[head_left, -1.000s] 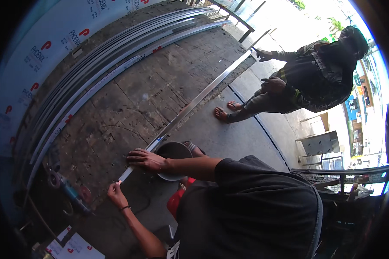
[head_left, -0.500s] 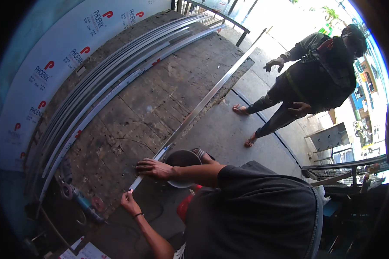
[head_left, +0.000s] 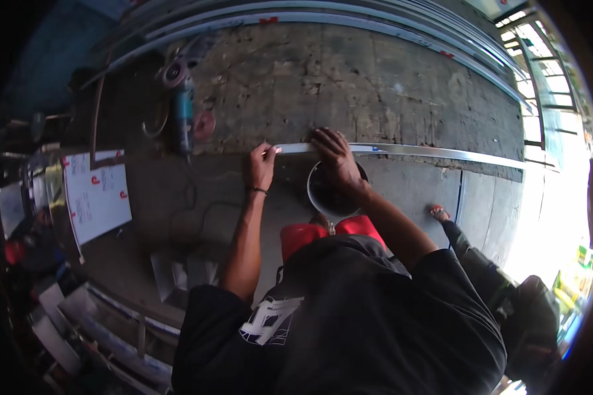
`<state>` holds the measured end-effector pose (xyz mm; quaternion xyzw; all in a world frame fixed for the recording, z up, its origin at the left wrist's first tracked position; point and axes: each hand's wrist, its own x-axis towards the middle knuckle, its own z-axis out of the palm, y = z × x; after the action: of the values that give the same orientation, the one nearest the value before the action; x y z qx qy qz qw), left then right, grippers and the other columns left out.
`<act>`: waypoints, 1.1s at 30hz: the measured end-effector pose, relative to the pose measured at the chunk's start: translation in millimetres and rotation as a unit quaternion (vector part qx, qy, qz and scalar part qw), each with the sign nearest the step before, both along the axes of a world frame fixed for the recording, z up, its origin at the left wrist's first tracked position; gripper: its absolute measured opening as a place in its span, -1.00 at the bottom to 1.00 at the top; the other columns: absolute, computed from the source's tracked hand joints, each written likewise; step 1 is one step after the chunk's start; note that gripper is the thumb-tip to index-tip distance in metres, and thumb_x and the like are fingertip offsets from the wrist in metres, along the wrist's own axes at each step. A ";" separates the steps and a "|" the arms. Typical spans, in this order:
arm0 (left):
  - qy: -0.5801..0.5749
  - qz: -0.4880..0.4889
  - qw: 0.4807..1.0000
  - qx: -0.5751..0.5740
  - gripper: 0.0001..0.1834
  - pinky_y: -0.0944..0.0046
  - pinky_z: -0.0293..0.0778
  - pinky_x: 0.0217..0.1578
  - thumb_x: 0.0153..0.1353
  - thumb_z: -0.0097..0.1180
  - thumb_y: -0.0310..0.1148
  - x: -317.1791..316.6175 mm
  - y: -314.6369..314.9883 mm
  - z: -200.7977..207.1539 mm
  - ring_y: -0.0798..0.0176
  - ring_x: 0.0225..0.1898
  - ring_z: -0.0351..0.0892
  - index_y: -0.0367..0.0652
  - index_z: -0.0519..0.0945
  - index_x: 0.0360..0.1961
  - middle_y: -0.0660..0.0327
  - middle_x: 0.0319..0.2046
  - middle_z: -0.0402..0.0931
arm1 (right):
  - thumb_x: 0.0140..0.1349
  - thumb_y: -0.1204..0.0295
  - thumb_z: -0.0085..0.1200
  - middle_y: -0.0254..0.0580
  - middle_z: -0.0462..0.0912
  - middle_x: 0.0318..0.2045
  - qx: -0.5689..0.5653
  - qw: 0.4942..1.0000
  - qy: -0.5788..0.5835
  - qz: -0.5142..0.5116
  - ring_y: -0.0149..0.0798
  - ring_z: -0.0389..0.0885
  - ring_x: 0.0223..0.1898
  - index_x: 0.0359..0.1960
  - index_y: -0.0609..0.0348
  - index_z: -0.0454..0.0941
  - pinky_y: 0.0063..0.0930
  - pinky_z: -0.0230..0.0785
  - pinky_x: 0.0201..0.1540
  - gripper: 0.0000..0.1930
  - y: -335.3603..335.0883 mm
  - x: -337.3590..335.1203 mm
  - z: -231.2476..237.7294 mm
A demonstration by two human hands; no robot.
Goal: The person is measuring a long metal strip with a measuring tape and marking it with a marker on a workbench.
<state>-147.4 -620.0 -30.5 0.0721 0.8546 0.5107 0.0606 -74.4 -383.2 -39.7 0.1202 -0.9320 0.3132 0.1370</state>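
A long, thin silvery metal bar point(head_left: 435, 153) lies along the near edge of the dark, worn worktable point(head_left: 375, 85). At its left end the fingers of my left hand point(head_left: 261, 167) are pinched together on the bar. My right hand point(head_left: 338, 158) lies across the bar a short way to the right, its fingers bent over it and hiding that stretch. Just right of this hand a small blue mark shows on the bar. Beneath my right wrist stands a round grey bucket point(head_left: 318, 191), partly covered by the forearm.
On the table's left lies a teal angle grinder point(head_left: 183, 108), beside a reddish disc point(head_left: 205, 124). Several long metal profiles point(head_left: 349, 21) run along the far side. A white printed sheet point(head_left: 99, 197) is at the left. Another person point(head_left: 494, 283) stands at the lower right.
My view has turned toward the left, so the bar now runs nearly level across it. Both hands stay at the bar's end. The other person now appears at the lower right.
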 end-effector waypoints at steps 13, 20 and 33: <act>-0.052 0.146 0.984 0.082 -0.72 0.31 0.42 -0.34 0.35 0.15 -0.32 27.4 -18.5 2.5 0.46 -0.41 0.51 -0.38 0.59 -0.37 0.20 -0.48 0.65 | 0.08 0.40 0.22 -0.14 0.61 -0.15 0.019 0.990 -0.111 0.085 -0.04 0.55 0.02 -0.01 0.00 0.62 -0.15 0.39 0.09 -0.63 -76.0 -63.8 26.3; -0.065 0.144 0.987 0.032 -0.71 0.22 0.45 -0.34 0.32 0.13 -0.27 31.8 -15.4 9.0 0.23 -0.44 0.63 -0.32 0.63 -0.38 0.06 -0.45 0.67 | 0.07 0.50 0.14 -0.18 0.63 -0.13 0.094 0.970 -0.060 0.214 -0.06 0.61 -0.03 -0.07 0.04 0.66 -0.25 0.53 0.02 -0.66 -63.9 -88.7 26.7; -0.067 0.154 0.986 0.016 -0.74 0.19 0.45 -0.34 0.30 0.15 -0.32 27.8 -8.7 7.5 0.14 -0.42 0.65 -0.35 0.63 -0.39 -0.01 -0.44 0.66 | 0.22 0.47 0.01 -0.11 0.55 -0.03 0.175 0.916 -0.078 0.353 -0.06 0.55 0.05 0.00 0.19 0.52 -0.21 0.39 0.13 -0.70 -66.1 -111.3 33.3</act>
<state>-119.6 -628.6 -23.1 -0.0938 0.8412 0.5312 0.0373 -185.7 -449.3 -6.4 0.4385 -0.8766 0.1817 -0.0790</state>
